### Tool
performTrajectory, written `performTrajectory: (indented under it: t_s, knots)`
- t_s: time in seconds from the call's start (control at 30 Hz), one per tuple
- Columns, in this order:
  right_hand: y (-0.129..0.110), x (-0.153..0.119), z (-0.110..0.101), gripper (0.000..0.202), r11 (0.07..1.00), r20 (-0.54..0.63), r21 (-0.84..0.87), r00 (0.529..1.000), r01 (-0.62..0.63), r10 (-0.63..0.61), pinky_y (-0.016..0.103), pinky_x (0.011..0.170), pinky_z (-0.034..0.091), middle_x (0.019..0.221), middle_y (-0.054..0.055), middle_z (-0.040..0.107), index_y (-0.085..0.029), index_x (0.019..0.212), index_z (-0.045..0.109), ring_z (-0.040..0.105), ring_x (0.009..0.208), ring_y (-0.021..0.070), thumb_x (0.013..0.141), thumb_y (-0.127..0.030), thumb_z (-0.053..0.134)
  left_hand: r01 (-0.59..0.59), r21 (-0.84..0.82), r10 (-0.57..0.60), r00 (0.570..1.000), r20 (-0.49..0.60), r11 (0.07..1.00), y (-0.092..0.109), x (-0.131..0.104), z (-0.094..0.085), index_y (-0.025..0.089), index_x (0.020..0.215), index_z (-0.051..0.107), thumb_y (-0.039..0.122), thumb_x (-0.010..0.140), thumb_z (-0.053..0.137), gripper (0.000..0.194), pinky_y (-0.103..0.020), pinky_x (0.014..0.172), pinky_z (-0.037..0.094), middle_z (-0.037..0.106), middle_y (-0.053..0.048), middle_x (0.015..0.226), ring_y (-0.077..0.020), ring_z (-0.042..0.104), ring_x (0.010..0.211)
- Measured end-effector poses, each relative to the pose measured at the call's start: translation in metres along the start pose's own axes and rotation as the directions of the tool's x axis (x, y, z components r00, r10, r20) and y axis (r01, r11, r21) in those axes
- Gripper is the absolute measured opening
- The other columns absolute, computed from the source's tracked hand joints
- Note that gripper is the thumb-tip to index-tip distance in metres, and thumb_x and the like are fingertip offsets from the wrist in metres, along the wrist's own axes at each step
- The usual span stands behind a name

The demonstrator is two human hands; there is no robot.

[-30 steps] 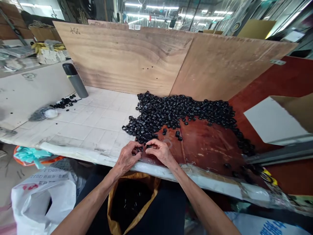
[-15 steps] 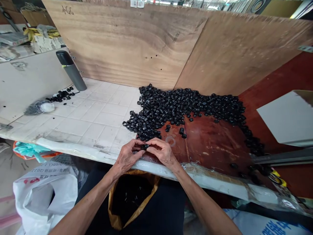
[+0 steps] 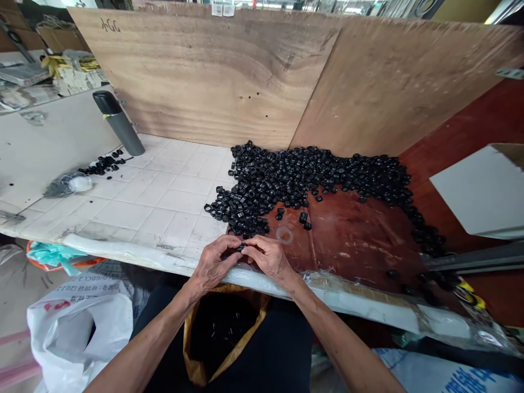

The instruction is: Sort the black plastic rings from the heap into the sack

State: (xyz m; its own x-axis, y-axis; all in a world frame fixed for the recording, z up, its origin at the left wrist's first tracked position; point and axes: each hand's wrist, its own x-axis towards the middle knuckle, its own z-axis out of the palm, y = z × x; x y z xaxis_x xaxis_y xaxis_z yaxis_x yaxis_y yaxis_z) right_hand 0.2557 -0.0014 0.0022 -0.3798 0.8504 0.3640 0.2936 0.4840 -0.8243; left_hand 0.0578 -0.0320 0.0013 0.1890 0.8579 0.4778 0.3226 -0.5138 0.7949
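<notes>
Over the table's front edge, my left hand [image 3: 215, 258] and my right hand [image 3: 268, 255] meet fingertip to fingertip. Between them they pinch a small black plastic part [image 3: 241, 247], mostly covered by the fingers. Just beyond my hands spreads a heap of small black ring-like plastic parts [image 3: 282, 177], reaching back to the wooden board. A few loose black parts [image 3: 303, 218] lie in front of the heap on the red-brown surface. Below my hands, in my lap, an open yellow-rimmed bag [image 3: 192, 349] holds dark contents with a few light glints.
A grey bottle with a black lid [image 3: 123, 128] stands back left, by a small pile of black parts [image 3: 102, 164] and a clear plastic bag [image 3: 61, 185]. A tall plywood board [image 3: 213, 76] closes off the back. At right are a white box [image 3: 478, 191] and a metal bar [image 3: 475, 259].
The view has shifted slightly. My hands keep the same place and the pinched black part shows a little less between the fingers.
</notes>
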Motion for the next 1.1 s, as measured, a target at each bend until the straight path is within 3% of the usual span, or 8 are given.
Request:
performTrajectory:
  t_s: [0.2, 0.33, 0.5, 0.77, 0.97, 1.1]
  knots:
    - [0.0045, -0.0005, 0.0033, 0.031, 0.982, 0.024, -0.157, 0.994, 0.106, -0.103, 0.026, 0.063, 0.044, 0.07, 0.002, 0.064, -0.019, 0.078, 0.069, 0.058, 0.063, 0.0148, 0.103, -0.031, 0.056, -0.002, 0.021, 0.002, 1.0, 0.004, 1.0, 0.0021, 0.0005, -0.0006, 0.02, 0.105, 0.069, 0.022, 0.094, 0.068, 0.011, -0.038, 0.097, 0.058, 0.073, -0.007, 0.108, -0.0191, 0.07, 0.104]
    - [0.0001, 0.0019, -0.0001, 0.019, 0.996, 0.021, -0.041, 0.997, 0.082, -0.081, 0.026, 0.065, 0.047, 0.072, 0.001, 0.065, -0.02, 0.085, 0.072, 0.06, 0.066, 0.0155, 0.099, -0.027, 0.062, 0.061, 0.01, -0.061, 0.998, 0.033, 0.998, 0.0052, 0.0011, -0.0024, 0.021, 0.105, 0.07, 0.026, 0.096, 0.067, 0.011, -0.041, 0.102, 0.055, 0.073, -0.008, 0.11, -0.0211, 0.069, 0.108]
    - [-0.0041, 0.0033, -0.0027, 0.015, 0.99, -0.001, 0.104, 0.995, 0.095, -0.096, 0.032, 0.077, 0.054, 0.093, 0.007, 0.073, -0.021, 0.103, 0.077, 0.068, 0.083, 0.0196, 0.095, -0.029, 0.067, 0.168, -0.041, -0.167, 0.985, 0.044, 0.985, 0.004, 0.0016, -0.0031, 0.021, 0.108, 0.072, 0.03, 0.095, 0.067, 0.017, -0.046, 0.108, 0.051, 0.076, -0.007, 0.109, -0.0228, 0.069, 0.11]
    - [-0.0028, 0.0024, -0.0024, 0.016, 0.985, -0.037, 0.093, 0.989, 0.144, -0.141, 0.035, 0.085, 0.057, 0.102, 0.008, 0.074, -0.023, 0.104, 0.077, 0.07, 0.094, 0.0214, 0.095, -0.022, 0.064, 0.227, -0.098, -0.223, 0.974, 0.051, 0.969, 0.0087, 0.0061, -0.0022, 0.021, 0.102, 0.075, 0.026, 0.092, 0.069, 0.013, -0.037, 0.097, 0.055, 0.077, -0.006, 0.104, -0.0205, 0.071, 0.1]
    - [-0.0033, 0.0006, 0.0006, 0.033, 0.999, -0.061, 0.041, 0.998, 0.006, -0.003, 0.029, 0.075, 0.055, 0.088, 0.001, 0.072, -0.023, 0.123, 0.064, 0.067, 0.076, 0.0172, 0.09, -0.022, 0.065, 0.197, -0.064, -0.192, 0.979, 0.073, 0.978, 0.008, 0.0056, -0.0018, 0.021, 0.106, 0.074, 0.026, 0.094, 0.067, 0.015, -0.041, 0.103, 0.053, 0.076, -0.008, 0.11, -0.0223, 0.07, 0.109]
    - [-0.0022, -0.0007, 0.0018, 0.025, 0.999, -0.018, 0.008, 0.999, -0.042, 0.042, 0.026, 0.061, 0.049, 0.065, -0.004, 0.063, -0.021, 0.121, 0.062, 0.06, 0.057, 0.0145, 0.098, -0.028, 0.057, 0.104, -0.019, -0.103, 0.992, 0.069, 0.994, 0.0086, 0.0047, -0.0002, 0.021, 0.109, 0.072, 0.026, 0.095, 0.065, 0.016, -0.042, 0.104, 0.053, 0.075, -0.008, 0.109, -0.0219, 0.07, 0.107]
